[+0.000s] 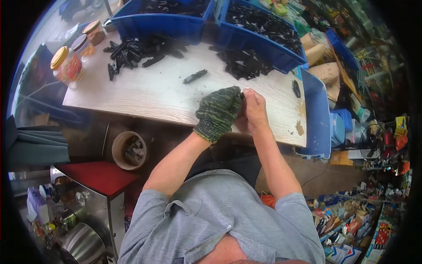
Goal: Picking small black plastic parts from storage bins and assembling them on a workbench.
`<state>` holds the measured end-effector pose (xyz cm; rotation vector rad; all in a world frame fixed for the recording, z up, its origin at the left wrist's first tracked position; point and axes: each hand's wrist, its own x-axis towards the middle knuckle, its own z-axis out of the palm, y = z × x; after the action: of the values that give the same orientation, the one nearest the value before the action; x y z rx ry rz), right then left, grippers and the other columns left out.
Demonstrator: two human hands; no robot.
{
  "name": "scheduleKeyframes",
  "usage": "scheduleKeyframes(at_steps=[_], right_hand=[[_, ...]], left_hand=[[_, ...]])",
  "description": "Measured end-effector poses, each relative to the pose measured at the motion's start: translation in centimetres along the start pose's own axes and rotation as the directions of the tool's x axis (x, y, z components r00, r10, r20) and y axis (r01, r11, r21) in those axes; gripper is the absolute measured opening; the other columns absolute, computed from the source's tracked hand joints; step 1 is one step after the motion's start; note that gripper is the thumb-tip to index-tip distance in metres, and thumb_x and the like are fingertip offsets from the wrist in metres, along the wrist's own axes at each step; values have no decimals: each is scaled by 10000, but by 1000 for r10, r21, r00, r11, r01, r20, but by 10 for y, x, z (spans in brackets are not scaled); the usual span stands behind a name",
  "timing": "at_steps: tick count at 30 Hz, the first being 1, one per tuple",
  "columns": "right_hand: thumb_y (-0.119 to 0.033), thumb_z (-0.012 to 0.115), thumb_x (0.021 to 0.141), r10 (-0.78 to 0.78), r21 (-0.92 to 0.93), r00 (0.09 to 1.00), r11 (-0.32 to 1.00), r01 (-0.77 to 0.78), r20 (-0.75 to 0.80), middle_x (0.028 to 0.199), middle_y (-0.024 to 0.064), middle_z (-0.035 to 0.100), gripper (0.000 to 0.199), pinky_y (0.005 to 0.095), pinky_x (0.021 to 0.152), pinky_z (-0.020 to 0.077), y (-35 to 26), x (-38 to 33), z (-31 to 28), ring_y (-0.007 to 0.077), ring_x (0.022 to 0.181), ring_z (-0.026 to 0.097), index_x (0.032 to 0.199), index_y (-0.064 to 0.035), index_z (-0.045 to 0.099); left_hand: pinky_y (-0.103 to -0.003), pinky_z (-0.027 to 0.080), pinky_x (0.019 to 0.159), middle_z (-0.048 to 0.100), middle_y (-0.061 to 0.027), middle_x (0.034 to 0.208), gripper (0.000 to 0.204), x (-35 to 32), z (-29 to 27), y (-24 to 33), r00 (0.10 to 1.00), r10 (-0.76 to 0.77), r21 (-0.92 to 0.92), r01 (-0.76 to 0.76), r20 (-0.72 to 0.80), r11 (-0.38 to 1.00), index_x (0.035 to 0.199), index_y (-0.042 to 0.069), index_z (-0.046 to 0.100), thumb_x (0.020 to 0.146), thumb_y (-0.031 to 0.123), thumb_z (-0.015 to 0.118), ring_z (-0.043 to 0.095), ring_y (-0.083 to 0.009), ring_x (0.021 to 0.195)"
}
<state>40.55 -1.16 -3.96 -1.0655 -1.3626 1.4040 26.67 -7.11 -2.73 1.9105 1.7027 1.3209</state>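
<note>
My left hand (pixel 219 108), in a dark green and black knitted glove, is closed over the front part of the table. Right beside it, my bare right hand (pixel 255 109) is closed too, its thumb and fingertips meeting the glove's edge. Whatever the two hands pinch between them is mostly hidden; only a small dark bit shows at the fingertips. Just beyond them lies a single long black plastic piece (pixel 195 76). Past my right hand spreads a heap of flat black pieces (pixel 246 63), and to the left is a pile of long black pieces (pixel 132 52).
Two blue bins (pixel 160 27) of black parts stand at the table's (pixel 145 94) back. Lidded jars (pixel 67 66) line its left end. A dark piece (pixel 296 89) lies near the right edge, beside a blue tub (pixel 317 114). A round bucket (pixel 129 150) is on the floor.
</note>
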Motion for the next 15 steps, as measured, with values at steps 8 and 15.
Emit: scheduleKeyframes(at_steps=[8,15], right_hand=[[-279,514,983,167,244,985,958,-152,-39,514,-12,345,267,345,381,456,-30,-17,27,106,425,368,787,-99,506],[-278,490,986,65,258,988,966,-28,-138,508,-7,342,270,377,400,512,-21,-15,24,111,421,376,783,-100,485]], left_hand=[[-490,513,757,686,-100,1006,180,24,-72,-64,965,75,639,106,-250,762,1002,128,668,885,253,613,636,-323,1011],[-457,525,803,692,-156,1043,225,8,-58,-40,997,-64,80,59,53,995,1075,79,673,914,224,610,664,-341,959]])
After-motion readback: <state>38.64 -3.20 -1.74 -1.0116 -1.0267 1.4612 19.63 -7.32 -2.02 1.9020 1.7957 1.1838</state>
